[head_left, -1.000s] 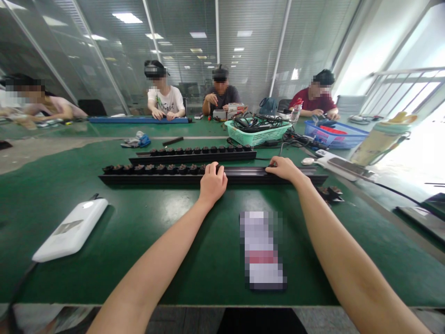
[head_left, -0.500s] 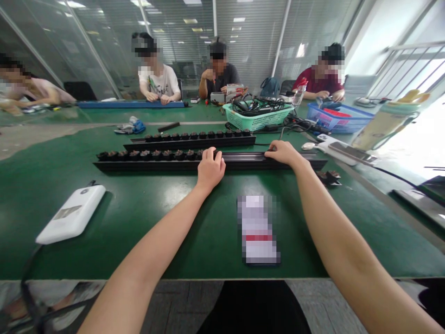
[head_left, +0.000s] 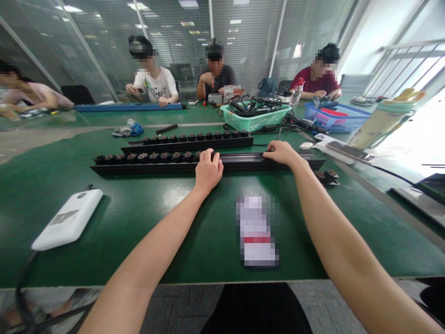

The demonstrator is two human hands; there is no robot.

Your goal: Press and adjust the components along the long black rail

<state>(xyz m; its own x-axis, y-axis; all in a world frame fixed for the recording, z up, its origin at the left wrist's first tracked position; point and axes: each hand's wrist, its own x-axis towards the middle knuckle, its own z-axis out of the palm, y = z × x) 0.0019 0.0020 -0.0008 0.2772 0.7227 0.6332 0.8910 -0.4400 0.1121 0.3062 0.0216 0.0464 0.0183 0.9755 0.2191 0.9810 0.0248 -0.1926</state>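
Observation:
A long black rail [head_left: 156, 170] lies crosswise on the green table, with a row of round black parts [head_left: 154, 158] seated along its left stretch. My left hand [head_left: 209, 171] curls over the rail at the right end of that row; what its fingertips press on is mostly hidden. Farther right, my right hand [head_left: 283, 153] bends its fingers onto the rail's bare channel, and a small dark bit shows at the fingertips. Behind it is a second black rail [head_left: 187, 144] carrying similar parts. A few loose black parts [head_left: 327, 176] lie beside the front rail's right end.
A phone [head_left: 257, 232] lies between my forearms, and a white power bank [head_left: 67, 220] at left. Farther back stand a green basket [head_left: 255, 121] of cables and a blue basket [head_left: 337, 120]. A bottle [head_left: 382, 123] stands at right. Several people sit across the table.
The view has tilted down, then shifted slightly. Both my hands keep their places on the rail. Across the table, the person in white has raised one hand with a dark object.

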